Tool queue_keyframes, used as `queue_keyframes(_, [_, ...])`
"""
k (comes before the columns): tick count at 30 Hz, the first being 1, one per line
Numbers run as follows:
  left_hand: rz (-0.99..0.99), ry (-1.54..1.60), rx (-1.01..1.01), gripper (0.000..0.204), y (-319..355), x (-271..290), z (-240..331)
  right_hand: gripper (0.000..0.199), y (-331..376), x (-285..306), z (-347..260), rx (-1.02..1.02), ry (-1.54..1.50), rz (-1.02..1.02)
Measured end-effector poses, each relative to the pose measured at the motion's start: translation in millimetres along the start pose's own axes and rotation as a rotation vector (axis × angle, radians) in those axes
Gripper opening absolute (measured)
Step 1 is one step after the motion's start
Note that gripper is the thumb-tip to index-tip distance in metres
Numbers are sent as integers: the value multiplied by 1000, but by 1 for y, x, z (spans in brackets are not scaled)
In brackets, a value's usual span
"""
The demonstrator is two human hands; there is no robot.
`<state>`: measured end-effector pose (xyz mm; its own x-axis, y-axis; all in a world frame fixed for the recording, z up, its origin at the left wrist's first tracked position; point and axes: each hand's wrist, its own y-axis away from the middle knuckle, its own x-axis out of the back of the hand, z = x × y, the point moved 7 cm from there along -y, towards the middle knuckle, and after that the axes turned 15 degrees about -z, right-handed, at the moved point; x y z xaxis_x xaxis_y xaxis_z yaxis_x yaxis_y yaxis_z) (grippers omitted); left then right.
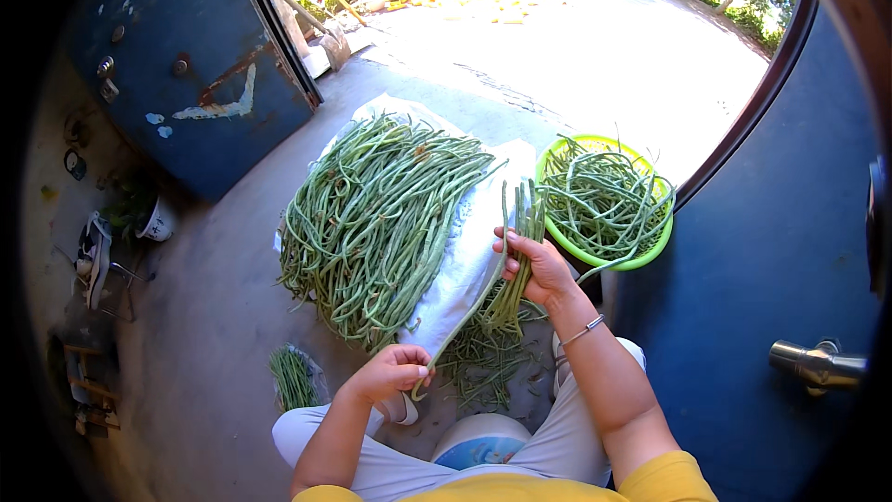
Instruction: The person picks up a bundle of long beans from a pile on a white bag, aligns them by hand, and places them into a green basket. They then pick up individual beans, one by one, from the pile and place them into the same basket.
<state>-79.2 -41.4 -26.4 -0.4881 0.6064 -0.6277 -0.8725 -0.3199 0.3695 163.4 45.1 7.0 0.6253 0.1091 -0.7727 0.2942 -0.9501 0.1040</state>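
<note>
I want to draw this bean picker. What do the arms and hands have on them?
Both forearms are bare, with no gloves on the left hand or right hand. A thin silver bracelet circles the right wrist. Yellow short sleeves show at the upper arms.

2 hands (548,265), 1 green basket (650,256), 1 white sack (465,260), 2 blue doors (186,65), approx. 4 bean piles (372,214)
</note>
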Motion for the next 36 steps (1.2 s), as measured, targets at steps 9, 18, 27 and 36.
queue_keyframes(9, [-47,238,-327,18,9,16,48,15,-4,10,-16,131,-59,122])
queue_keyframes(18, [-16,247,-292,27,-1,16,51,17,-1,23,-22,169,-48,241])
queue_keyframes(27, [-13,254,-331,27,5,20,51,16,0,27,-23,193,-39,248])
queue_keyframes(36, [195,98,-289,30,15,40,49,13,13,48,-52,362,-88,298])
